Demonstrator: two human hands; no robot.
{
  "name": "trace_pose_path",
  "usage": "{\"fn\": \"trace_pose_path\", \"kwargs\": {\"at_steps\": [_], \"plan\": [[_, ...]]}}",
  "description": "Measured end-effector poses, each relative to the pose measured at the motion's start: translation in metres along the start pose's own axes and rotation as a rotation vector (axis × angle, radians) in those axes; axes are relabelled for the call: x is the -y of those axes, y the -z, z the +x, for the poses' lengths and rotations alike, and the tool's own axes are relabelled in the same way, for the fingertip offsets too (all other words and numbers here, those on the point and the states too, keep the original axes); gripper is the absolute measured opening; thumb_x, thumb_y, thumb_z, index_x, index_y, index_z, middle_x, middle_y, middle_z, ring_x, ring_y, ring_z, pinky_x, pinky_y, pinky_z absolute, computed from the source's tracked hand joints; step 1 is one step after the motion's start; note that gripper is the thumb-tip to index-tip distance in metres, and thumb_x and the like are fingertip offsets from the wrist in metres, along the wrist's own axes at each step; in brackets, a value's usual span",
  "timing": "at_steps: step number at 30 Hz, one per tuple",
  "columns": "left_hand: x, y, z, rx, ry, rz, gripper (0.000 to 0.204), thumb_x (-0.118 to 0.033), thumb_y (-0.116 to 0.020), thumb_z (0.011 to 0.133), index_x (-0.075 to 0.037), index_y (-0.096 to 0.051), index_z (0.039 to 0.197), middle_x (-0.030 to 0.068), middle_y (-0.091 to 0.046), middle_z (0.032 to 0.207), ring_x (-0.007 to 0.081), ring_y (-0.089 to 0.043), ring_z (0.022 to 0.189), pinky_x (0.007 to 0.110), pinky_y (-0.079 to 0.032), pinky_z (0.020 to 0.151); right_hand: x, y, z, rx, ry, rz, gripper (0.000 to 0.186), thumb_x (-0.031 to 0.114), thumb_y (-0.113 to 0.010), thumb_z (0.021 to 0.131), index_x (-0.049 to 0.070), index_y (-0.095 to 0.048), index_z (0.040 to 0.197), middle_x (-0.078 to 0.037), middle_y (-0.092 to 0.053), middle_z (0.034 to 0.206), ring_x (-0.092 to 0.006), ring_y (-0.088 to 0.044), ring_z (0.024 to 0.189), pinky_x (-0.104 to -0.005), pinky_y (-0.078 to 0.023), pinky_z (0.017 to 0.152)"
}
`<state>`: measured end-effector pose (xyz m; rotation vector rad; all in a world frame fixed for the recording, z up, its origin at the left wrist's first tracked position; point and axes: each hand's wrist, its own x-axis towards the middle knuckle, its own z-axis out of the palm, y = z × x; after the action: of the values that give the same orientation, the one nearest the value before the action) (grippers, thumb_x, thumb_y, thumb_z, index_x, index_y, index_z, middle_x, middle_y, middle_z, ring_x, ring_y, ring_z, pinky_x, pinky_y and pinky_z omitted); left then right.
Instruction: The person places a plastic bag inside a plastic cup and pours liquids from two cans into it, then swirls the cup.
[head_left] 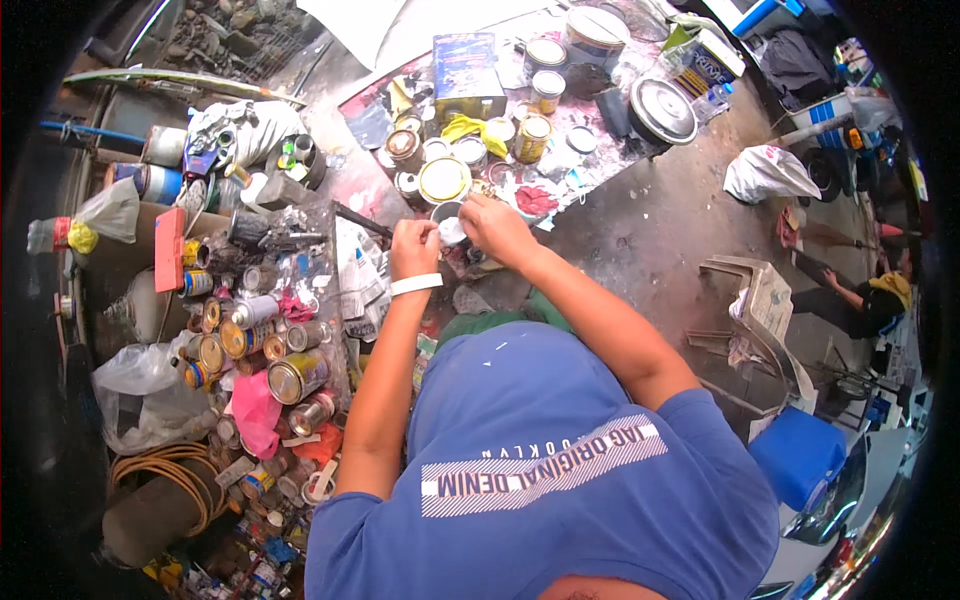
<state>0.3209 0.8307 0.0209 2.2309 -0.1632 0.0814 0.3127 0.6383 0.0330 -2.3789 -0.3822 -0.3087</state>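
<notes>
My left hand (415, 247) is closed, its fingers curled in a pinch just left of a small white-topped round container (452, 231). On the container's other side, my right hand (497, 230) has its fingertips pressed together by the rim. Whatever the fingers hold, if anything, is too small or hidden to name. Directly beyond the hands sits a wide can with a yellowish rim (445, 180). Further paint cans, such as a rusty-lidded one (533, 137), crowd the table around a yellow cloth (474, 131). A red rag (536, 201) lies to the right of my right hand.
A blue rectangular tin (466, 75) and a large round lidded pot (663, 111) stand farther back. Several cans and jars, including a tipped can (298, 380), fill the left side. At right are a worn plastic chair (757, 310), a blue jerrycan (797, 458) and another person (852, 300).
</notes>
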Motion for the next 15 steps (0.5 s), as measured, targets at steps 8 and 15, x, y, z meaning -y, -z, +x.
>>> {"fn": "trace_pose_path", "kwargs": {"at_steps": [8, 15], "plan": [[-0.018, 0.002, -0.008, -0.158, -0.163, 0.189, 0.01, -0.007, -0.075, 0.082, -0.008, -0.072, 0.092, 0.0116, -0.059, 0.097, 0.0322, -0.059, 0.094, 0.045, -0.049, 0.084, -0.005, 0.007, -0.004, -0.017, 0.001, 0.238, 0.011, 0.008, -0.067, 0.09, 0.001, -0.062, 0.096, -0.017, -0.062, 0.091, -0.0377, -0.064, 0.089, -0.0462, -0.052, 0.077], [-0.092, -0.012, 0.018, -0.249, -0.24, 0.23, 0.013, -0.004, -0.076, 0.079, -0.008, -0.072, 0.091, 0.0107, -0.06, 0.097, 0.0319, -0.058, 0.095, 0.045, -0.049, 0.085, -0.024, 0.069, 0.01, -0.04, -0.058, 0.3, 0.012, 0.012, -0.067, 0.092, 0.002, -0.063, 0.098, -0.017, -0.063, 0.095, -0.0383, -0.064, 0.091, -0.047, -0.051, 0.08]]}}
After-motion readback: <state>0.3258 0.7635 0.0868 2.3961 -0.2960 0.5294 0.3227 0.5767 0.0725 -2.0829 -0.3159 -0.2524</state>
